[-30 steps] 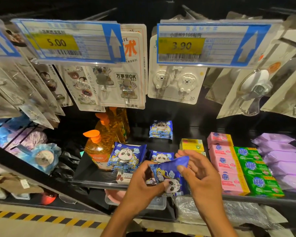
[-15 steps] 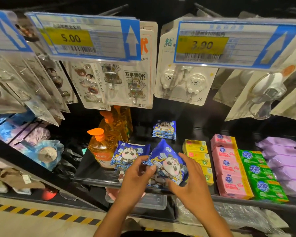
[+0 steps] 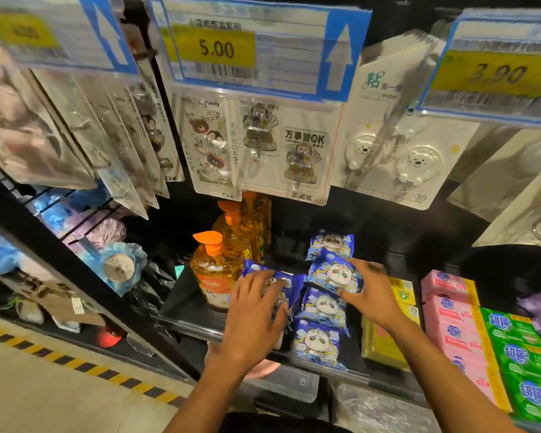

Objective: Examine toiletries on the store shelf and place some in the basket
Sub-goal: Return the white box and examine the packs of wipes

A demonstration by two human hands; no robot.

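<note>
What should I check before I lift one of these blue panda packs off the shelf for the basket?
1. Left hand on the left panda pack: ok, fingers spread over it.
2. Grip closed round that pack: not ok, the fingers lie flat on top.
3. Right hand on the second pack of the column: ok, touching its right end.
4. Orange pump bottle upright and beside the left panda pack: ok, but close, so lift straight out.
5. Basket in view and ready: not ok, none visible.
</note>
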